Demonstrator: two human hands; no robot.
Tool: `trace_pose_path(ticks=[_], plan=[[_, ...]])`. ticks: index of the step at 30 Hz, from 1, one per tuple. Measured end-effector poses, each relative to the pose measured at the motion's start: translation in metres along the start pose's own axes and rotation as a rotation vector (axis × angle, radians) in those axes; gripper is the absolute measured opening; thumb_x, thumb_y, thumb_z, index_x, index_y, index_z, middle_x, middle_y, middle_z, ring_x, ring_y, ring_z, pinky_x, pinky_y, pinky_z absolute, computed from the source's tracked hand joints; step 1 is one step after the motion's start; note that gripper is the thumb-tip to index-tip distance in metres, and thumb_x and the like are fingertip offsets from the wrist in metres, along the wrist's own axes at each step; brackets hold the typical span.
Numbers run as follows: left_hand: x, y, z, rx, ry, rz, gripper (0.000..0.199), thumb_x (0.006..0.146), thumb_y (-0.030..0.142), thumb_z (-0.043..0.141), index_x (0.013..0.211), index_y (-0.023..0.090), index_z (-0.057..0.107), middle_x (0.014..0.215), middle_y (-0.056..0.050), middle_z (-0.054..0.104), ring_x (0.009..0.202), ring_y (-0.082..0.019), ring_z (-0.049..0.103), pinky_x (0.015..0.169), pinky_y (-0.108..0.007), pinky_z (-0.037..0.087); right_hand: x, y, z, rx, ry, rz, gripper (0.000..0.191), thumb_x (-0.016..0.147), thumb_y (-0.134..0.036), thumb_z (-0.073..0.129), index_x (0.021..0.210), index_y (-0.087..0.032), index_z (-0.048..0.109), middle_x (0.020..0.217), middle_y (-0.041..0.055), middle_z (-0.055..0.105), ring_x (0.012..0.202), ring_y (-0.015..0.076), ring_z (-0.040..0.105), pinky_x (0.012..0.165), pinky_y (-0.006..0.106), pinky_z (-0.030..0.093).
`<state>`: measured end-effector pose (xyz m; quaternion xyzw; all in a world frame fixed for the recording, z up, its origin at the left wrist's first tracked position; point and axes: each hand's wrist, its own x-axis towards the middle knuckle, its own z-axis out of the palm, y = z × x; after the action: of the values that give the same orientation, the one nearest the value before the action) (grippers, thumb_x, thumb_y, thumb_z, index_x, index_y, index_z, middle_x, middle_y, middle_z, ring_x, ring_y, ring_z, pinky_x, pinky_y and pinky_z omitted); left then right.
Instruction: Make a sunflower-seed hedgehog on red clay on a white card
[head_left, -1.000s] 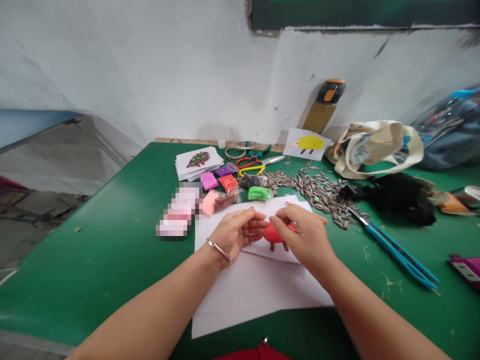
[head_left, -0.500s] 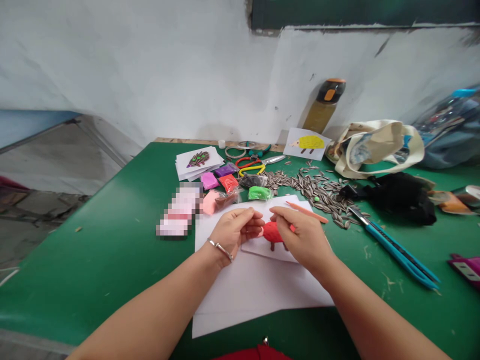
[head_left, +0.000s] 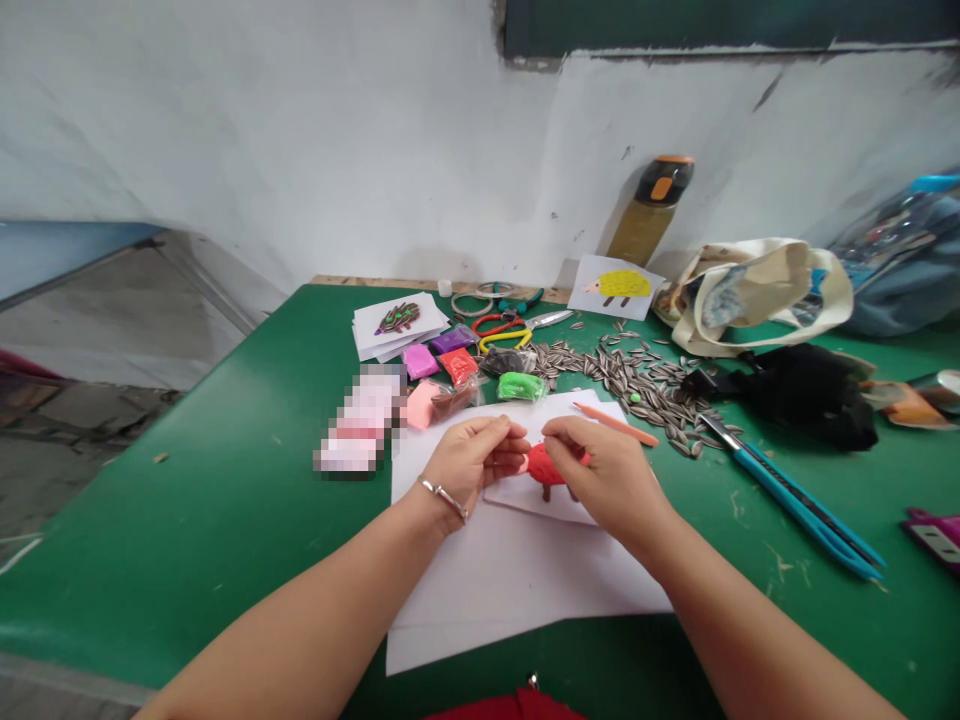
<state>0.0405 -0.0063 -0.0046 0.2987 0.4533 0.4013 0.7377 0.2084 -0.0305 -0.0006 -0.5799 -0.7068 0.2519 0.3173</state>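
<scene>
The left hand [head_left: 472, 462] and right hand [head_left: 604, 480] meet at lower middle of the frame, each grip pinched nearly shut against the red clay shape [head_left: 546, 465] on white paper [head_left: 510, 590]; whether either holds clay cannot be told. An orange modelling stick [head_left: 615, 425] lies just beyond the right hand on the green table [head_left: 187, 530].

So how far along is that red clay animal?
Done: the red clay body sits on the white card with brown legs. In hand: the left hand and right hand are at it. Remaining: sunflower seeds lie heaped on the table, none visible on it.
</scene>
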Motion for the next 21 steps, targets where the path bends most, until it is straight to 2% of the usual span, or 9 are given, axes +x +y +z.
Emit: trace_pose_path(ticks=[3, 6, 8, 11, 13, 18, 21], plan=[[-0.0003, 0.0004, 0.0, 0.012, 0.0, 0.002, 0.024, 0.085, 0.032, 0.063, 0.078, 0.01, 0.069, 0.07, -0.007, 0.07, 0.062, -0.013, 0.065, 0.065, -0.025, 0.053, -0.0013, 0.001, 0.0013, 0.056, 0.004, 0.053, 0.017, 0.09, -0.023, 0.043, 0.093, -0.022, 0.06, 0.081, -0.0024, 0.068, 0.052, 0.0078, 0.055, 0.055, 0.022, 0.042], [-0.0003, 0.0008, 0.0004, 0.013, -0.002, 0.004, 0.025, 0.082, 0.035, 0.065, 0.078, 0.01, 0.069, 0.07, -0.007, 0.069, 0.061, -0.013, 0.065, 0.064, -0.024, 0.053, -0.0015, 0.0014, 0.0016, 0.088, 0.001, 0.088, 0.019, 0.092, -0.025, 0.04, 0.097, -0.023, 0.058, 0.092, -0.0018, 0.069, 0.049, 0.006, 0.053, 0.055, 0.022, 0.043], [-0.0001, 0.0007, 0.0007, 0.012, 0.0, 0.002, 0.026, 0.08, 0.036, 0.067, 0.077, 0.01, 0.068, 0.07, -0.007, 0.069, 0.061, -0.013, 0.065, 0.064, -0.024, 0.053, -0.0009, 0.001, 0.0014, 0.069, -0.011, 0.079, 0.02, 0.093, -0.027, 0.04, 0.094, -0.023, 0.059, 0.086, -0.0026, 0.068, 0.049, 0.0066, 0.052, 0.055, 0.023, 0.041], [0.0004, 0.0001, 0.0006, 0.011, 0.013, -0.002, 0.028, 0.079, 0.038, 0.069, 0.077, 0.01, 0.068, 0.07, -0.007, 0.069, 0.061, -0.013, 0.065, 0.065, -0.025, 0.053, 0.0004, -0.0006, 0.0011, 0.015, -0.053, 0.017, 0.024, 0.092, -0.029, 0.043, 0.076, -0.021, 0.059, 0.065, -0.0042, 0.062, 0.054, 0.009, 0.053, 0.055, 0.023, 0.038], [0.0009, -0.0004, 0.0003, 0.011, 0.014, -0.008, 0.028, 0.078, 0.039, 0.069, 0.078, 0.011, 0.067, 0.07, -0.007, 0.07, 0.062, -0.014, 0.066, 0.065, -0.025, 0.053, 0.0012, -0.0016, 0.0011, -0.01, -0.069, -0.025, 0.029, 0.091, -0.031, 0.046, 0.066, -0.02, 0.056, 0.058, -0.0041, 0.058, 0.056, 0.0099, 0.052, 0.055, 0.023, 0.036], [0.0021, -0.001, -0.0009, 0.012, 0.009, -0.009, 0.028, 0.078, 0.039, 0.069, 0.077, 0.011, 0.067, 0.07, -0.007, 0.07, 0.062, -0.013, 0.065, 0.066, -0.026, 0.053, 0.0018, -0.0018, 0.0022, -0.044, -0.063, -0.034, 0.021, 0.087, -0.023, 0.048, 0.068, -0.021, 0.058, 0.063, -0.003, 0.063, 0.056, 0.0111, 0.053, 0.055, 0.024, 0.037], [0.0022, -0.001, -0.0013, 0.015, 0.003, -0.004, 0.028, 0.078, 0.039, 0.069, 0.078, 0.011, 0.068, 0.071, -0.007, 0.07, 0.062, -0.013, 0.065, 0.066, -0.026, 0.053, 0.0013, 0.0001, 0.0037, -0.049, -0.045, -0.044, 0.018, 0.085, -0.019, 0.045, 0.08, -0.021, 0.061, 0.075, 0.0, 0.068, 0.064, 0.0134, 0.058, 0.06, 0.025, 0.041]])
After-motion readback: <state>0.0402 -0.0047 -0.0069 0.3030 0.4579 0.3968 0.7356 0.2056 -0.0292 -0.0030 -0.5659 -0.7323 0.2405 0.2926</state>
